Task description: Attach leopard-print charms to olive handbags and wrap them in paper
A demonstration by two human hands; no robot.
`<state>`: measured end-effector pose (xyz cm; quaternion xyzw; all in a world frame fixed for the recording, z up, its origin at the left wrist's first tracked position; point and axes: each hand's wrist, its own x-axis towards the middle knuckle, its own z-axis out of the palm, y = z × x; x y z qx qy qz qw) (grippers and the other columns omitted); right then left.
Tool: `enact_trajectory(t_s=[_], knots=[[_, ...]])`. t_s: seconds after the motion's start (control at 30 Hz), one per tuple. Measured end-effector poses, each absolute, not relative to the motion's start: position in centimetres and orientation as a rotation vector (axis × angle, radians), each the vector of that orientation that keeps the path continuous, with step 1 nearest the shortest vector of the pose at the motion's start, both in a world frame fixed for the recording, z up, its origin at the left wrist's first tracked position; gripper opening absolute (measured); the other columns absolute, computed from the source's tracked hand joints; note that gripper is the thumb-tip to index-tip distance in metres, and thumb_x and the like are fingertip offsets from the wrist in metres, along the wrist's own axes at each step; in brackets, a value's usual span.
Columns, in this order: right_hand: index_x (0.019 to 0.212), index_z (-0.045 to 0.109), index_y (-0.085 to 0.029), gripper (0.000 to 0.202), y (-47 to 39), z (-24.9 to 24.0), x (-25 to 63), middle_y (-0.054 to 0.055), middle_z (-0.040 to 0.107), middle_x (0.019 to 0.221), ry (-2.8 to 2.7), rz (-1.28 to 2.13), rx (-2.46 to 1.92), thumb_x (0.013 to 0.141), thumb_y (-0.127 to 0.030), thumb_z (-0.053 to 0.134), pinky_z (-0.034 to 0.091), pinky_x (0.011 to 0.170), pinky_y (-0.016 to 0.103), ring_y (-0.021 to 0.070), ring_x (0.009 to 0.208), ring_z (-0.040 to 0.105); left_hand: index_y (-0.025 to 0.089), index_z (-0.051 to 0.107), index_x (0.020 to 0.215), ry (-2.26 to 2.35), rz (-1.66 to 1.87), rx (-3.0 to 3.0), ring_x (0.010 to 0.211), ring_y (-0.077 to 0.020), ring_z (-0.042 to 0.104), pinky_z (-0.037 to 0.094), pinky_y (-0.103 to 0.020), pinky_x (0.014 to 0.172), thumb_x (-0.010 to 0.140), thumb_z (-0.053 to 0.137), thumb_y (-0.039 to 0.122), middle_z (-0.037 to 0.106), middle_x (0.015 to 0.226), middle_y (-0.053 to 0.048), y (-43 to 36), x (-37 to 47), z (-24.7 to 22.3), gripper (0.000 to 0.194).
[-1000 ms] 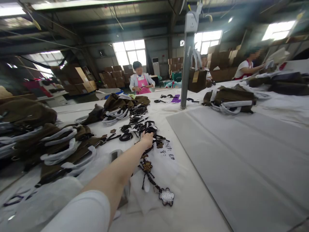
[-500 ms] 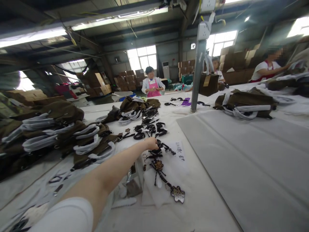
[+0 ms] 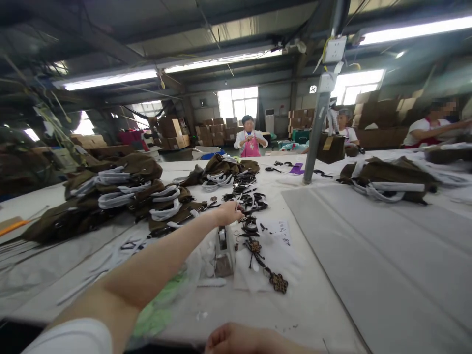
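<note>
My left hand (image 3: 228,212) reaches out over the white table (image 3: 324,314), its fingers closed on a black strap at the near end of a heap of black straps (image 3: 251,200). Below that heap lies a string of leopard-print flower charms (image 3: 278,282) beside a handwritten paper note (image 3: 282,230). At the bottom edge, my right hand (image 3: 236,339) shows as a curled fist near the table's front; nothing is visible in it. A small clear plastic holder (image 3: 223,250) stands just under my left wrist.
Brown bags with white-wrapped handles (image 3: 147,196) are piled to the left, more (image 3: 383,177) at the right. A grey sheet (image 3: 368,246) covers the table's right half, behind it a metal pole (image 3: 313,142). A person in a pink apron (image 3: 250,142) works at the far end.
My left hand has drawn back toward me along the strap heap. The camera has tilted up and shifted left. My right hand has come into view at the bottom.
</note>
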<state>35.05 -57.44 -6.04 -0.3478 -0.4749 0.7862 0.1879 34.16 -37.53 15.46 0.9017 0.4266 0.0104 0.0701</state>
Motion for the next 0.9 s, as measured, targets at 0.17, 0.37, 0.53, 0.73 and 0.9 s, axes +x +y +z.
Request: enact_trajectory(t_s=[0.17, 0.37, 0.53, 0.73, 0.9], knots=[[0.077, 0.06, -0.017, 0.018, -62.5, -4.7, 34.7, -0.006, 0.055, 0.056, -1.171, 2.025, -0.933, 0.077, -0.033, 0.067, 0.023, 0.042, 0.019, 0.0047, 0.042, 0.037, 0.017, 0.066, 0.107, 0.935, -0.051, 2.836, 0.106, -0.0252, 0.06, 0.045, -0.033, 0.095, 0.08, 0.06, 0.018, 0.063, 0.111, -0.011, -46.7, 27.8, 12.9, 0.027], [0.077, 0.057, -0.017, 0.035, -66.3, -2.9, 33.7, -0.005, 0.054, 0.059, -1.264, 1.897, -0.788, 0.081, -0.051, 0.066, 0.028, 0.049, 0.021, 0.0065, 0.05, 0.04, 0.016, 0.063, 0.108, 0.531, -0.197, 2.984, 0.113, -0.0229, 0.056, 0.029, -0.039, 0.114, 0.08, 0.057, 0.01, 0.064, 0.11, -0.01, -54.6, 21.7, 6.7, 0.029], [0.077, 0.057, -0.018, 0.032, -66.7, -2.6, 32.5, -0.005, 0.054, 0.059, -1.358, 1.894, -0.85, 0.081, -0.048, 0.065, 0.033, 0.052, 0.022, 0.0081, 0.051, 0.043, 0.019, 0.066, 0.1, 0.453, -0.153, 3.13, 0.118, -0.0197, 0.055, 0.016, -0.041, 0.12, 0.086, 0.047, 0.006, 0.067, 0.104, -0.005, -53.5, 19.9, 3.3, 0.028], [0.077, 0.057, -0.018, 0.023, -66.9, -2.4, 31.8, -0.005, 0.055, 0.059, -1.373, 1.858, -0.878, 0.084, -0.039, 0.062, 0.033, 0.052, 0.022, 0.0081, 0.05, 0.042, 0.02, 0.066, 0.113, 0.622, 0.019, 3.077, 0.132, -0.023, 0.045, 0.022, -0.043, 0.118, 0.087, 0.046, 0.006, 0.058, 0.135, -0.009, -52.4, 19.1, 0.0, 0.036], [0.076, 0.056, -0.018, 0.026, -67.4, -2.6, 31.7, -0.005, 0.054, 0.057, -1.312, 1.871, -0.881, 0.083, -0.042, 0.064, 0.032, 0.05, 0.022, 0.008, 0.048, 0.041, 0.017, 0.057, 0.127, 1.226, 0.304, 2.586, 0.122, -0.0216, 0.054, 0.041, -0.034, 0.105, 0.084, 0.048, 0.013, 0.06, 0.133, -0.011, -53.1, 17.1, -0.5, 0.044]])
